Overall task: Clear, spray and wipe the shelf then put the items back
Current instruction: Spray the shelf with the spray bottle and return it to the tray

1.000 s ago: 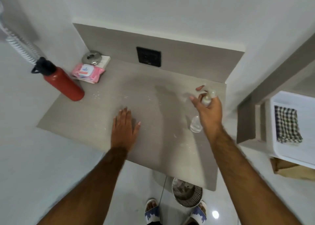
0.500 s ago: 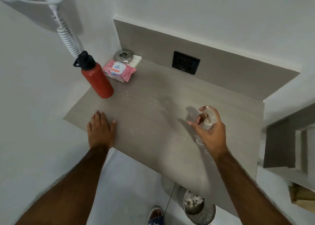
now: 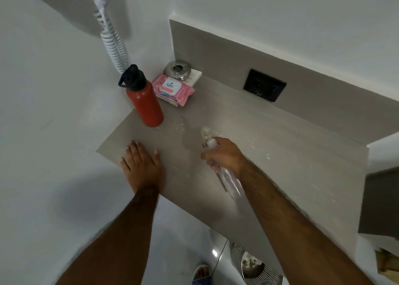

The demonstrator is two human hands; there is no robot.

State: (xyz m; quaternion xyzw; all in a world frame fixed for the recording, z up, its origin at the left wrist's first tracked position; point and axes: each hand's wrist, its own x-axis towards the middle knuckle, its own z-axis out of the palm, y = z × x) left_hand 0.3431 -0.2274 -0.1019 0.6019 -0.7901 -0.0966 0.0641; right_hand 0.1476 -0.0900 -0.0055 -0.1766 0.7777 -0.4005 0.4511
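Observation:
A grey shelf [image 3: 269, 146] juts from the white wall, speckled with small droplets. My right hand [image 3: 224, 155] grips a clear spray bottle [image 3: 228, 181], nozzle aimed left toward the shelf's back corner. My left hand [image 3: 140, 166] lies flat, fingers spread, on the shelf's front left edge. A red water bottle [image 3: 146, 103] with a black cap stands at the left side. Behind it lies a pink wipes pack [image 3: 172, 90] on a white box, with a round metal dish [image 3: 177, 71] on top.
A black wall socket [image 3: 264, 88] sits in the grey backsplash. A coiled white cord [image 3: 112, 45] hangs down the left wall above the red bottle. Below the shelf stands a metal waste bin [image 3: 254, 265]. A foot in a sandal [image 3: 201, 274] shows on the floor.
My right hand with the spray bottle has moved left across the shelf toward the red bottle. The view has swung left. My left hand stays flat at the front edge.

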